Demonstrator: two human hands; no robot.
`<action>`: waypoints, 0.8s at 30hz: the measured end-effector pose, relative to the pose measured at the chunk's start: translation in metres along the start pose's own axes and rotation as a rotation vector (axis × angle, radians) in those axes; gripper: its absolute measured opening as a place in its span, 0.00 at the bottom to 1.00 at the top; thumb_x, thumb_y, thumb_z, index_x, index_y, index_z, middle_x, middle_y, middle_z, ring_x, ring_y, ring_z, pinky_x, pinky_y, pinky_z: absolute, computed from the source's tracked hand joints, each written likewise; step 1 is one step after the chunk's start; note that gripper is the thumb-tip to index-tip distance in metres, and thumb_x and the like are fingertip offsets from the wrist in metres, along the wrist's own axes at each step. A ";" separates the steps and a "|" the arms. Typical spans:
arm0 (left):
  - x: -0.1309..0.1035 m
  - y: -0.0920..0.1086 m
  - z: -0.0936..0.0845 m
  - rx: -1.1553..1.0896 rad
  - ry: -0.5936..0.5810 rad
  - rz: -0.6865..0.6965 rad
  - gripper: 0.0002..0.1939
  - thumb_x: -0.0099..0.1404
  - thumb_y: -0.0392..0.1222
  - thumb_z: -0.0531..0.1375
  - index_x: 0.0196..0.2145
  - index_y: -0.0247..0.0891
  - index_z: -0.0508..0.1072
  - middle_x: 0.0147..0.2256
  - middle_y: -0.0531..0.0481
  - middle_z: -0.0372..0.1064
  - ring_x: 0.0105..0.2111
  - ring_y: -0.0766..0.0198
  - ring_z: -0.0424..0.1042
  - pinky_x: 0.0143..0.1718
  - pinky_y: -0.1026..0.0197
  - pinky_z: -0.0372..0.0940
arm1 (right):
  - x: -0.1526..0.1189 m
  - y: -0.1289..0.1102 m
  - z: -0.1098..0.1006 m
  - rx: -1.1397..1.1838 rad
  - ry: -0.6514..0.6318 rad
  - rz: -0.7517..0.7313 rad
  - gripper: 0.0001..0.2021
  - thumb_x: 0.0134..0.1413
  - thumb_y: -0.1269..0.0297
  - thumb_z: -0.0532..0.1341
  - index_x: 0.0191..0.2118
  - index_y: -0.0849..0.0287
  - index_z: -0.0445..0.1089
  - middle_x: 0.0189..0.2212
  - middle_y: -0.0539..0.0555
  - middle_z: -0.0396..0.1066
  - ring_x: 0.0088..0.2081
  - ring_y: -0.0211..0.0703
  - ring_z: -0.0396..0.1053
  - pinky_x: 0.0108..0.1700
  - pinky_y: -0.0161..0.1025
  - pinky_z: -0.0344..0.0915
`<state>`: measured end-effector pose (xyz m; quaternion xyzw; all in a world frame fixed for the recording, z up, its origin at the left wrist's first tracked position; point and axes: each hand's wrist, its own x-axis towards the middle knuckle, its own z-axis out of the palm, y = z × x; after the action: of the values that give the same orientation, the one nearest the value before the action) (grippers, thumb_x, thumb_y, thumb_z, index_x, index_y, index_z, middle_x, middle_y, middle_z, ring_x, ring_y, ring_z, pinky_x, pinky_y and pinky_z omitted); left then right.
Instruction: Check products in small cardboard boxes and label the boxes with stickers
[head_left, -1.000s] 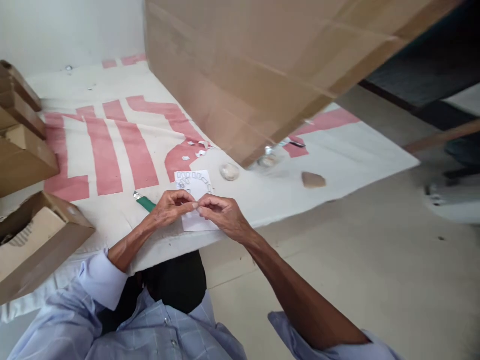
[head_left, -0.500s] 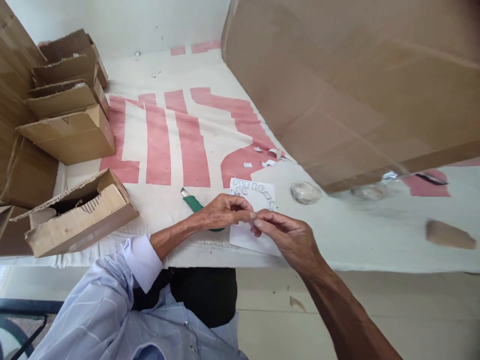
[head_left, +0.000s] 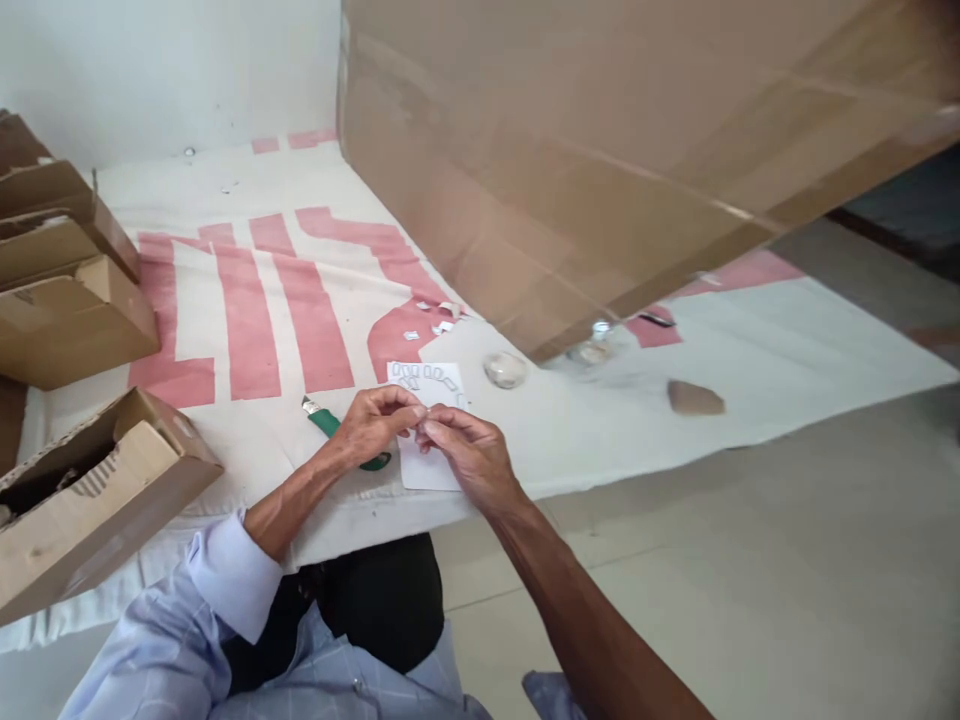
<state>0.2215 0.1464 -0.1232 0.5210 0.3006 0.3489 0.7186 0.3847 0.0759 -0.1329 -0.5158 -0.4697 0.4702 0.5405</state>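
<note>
My left hand (head_left: 375,425) and my right hand (head_left: 472,450) meet fingertip to fingertip, each pinched; whatever lies between them is too small to name. Beneath them is a white sheet (head_left: 427,472) with several small outlined pieces (head_left: 433,373) along its upper part. A green cutter knife (head_left: 322,418) lies partly under my left hand and wrist, its blade end pointing up and left. Small white paper scraps (head_left: 411,336) are scattered just beyond the sheet.
An open cardboard box (head_left: 112,510) stands at the left, with several more boxes (head_left: 75,320) behind it. A large carton (head_left: 570,180) fills the upper right. Near it are a round clear-wrapped item (head_left: 505,370), a dark pen-like object (head_left: 657,319) and a brown piece (head_left: 696,398).
The view has turned to the right, so the table things appear further left. Both hands remain pinched together over the sheet.
</note>
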 end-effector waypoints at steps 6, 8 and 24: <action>0.002 0.008 -0.005 -0.070 0.033 -0.033 0.25 0.54 0.61 0.77 0.32 0.36 0.78 0.30 0.51 0.76 0.30 0.66 0.73 0.35 0.62 0.67 | -0.002 0.001 0.011 0.166 0.076 0.056 0.14 0.56 0.49 0.72 0.33 0.55 0.78 0.26 0.50 0.74 0.29 0.42 0.70 0.36 0.42 0.70; 0.001 0.005 -0.004 -0.083 0.022 -0.047 0.25 0.55 0.60 0.77 0.32 0.36 0.78 0.31 0.50 0.77 0.31 0.65 0.74 0.36 0.62 0.68 | -0.003 0.000 0.012 0.217 0.106 0.057 0.15 0.56 0.48 0.72 0.33 0.55 0.78 0.27 0.51 0.75 0.30 0.42 0.70 0.35 0.41 0.70; 0.001 0.011 0.011 -0.308 0.006 -0.127 0.23 0.55 0.57 0.79 0.31 0.35 0.77 0.30 0.50 0.76 0.28 0.63 0.76 0.34 0.59 0.73 | -0.004 0.003 0.016 0.299 0.153 0.019 0.17 0.57 0.45 0.72 0.33 0.54 0.78 0.26 0.49 0.72 0.29 0.41 0.67 0.36 0.42 0.68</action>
<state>0.2290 0.1433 -0.1097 0.3835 0.2779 0.3463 0.8098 0.3686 0.0742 -0.1351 -0.4684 -0.3471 0.4992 0.6411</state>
